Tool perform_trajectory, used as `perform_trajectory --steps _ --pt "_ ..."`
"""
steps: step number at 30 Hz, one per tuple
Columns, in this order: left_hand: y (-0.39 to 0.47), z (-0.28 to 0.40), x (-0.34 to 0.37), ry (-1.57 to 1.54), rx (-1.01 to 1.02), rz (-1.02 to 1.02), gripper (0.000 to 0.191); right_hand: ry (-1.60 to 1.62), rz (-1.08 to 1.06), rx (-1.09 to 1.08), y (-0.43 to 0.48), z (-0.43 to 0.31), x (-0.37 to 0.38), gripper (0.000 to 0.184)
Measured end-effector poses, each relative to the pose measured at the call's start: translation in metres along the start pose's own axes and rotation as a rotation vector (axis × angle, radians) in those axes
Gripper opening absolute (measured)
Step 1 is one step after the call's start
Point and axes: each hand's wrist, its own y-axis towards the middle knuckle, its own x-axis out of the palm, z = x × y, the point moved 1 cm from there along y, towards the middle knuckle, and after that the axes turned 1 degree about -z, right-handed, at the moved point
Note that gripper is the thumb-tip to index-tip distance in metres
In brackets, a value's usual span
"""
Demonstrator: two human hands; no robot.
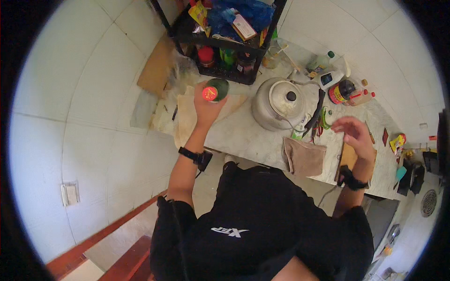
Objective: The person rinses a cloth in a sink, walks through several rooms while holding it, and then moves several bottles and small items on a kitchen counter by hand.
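My left hand is wrapped around a dark green jar or bottle with a red top. It holds it above a beige cloth at the left end of the counter. My right hand is raised over the counter's right part, fingers apart and nothing in them. Close by its fingertips are green chili peppers. Between my hands stands a large metal kettle with a black-knobbed lid. A brown towel hangs over the front edge, and a wooden cutting board lies partly behind my right wrist.
A black shelf rack with packets and jars rises at the back left. Several bottles, one a dark sauce bottle, line the wall behind the kettle. Cardboard leans at the left wall. A yellow packet is far right.
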Motion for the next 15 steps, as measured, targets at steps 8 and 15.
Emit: perform_trajectory --steps 8,15 --pt "0.061 -0.114 0.031 -0.158 -0.012 0.058 0.067 0.176 0.534 0.350 -0.110 0.066 0.012 0.034" --pt "0.089 -0.130 0.055 -0.022 0.084 0.124 0.061 0.421 0.833 0.666 -0.158 0.122 0.062 0.025"
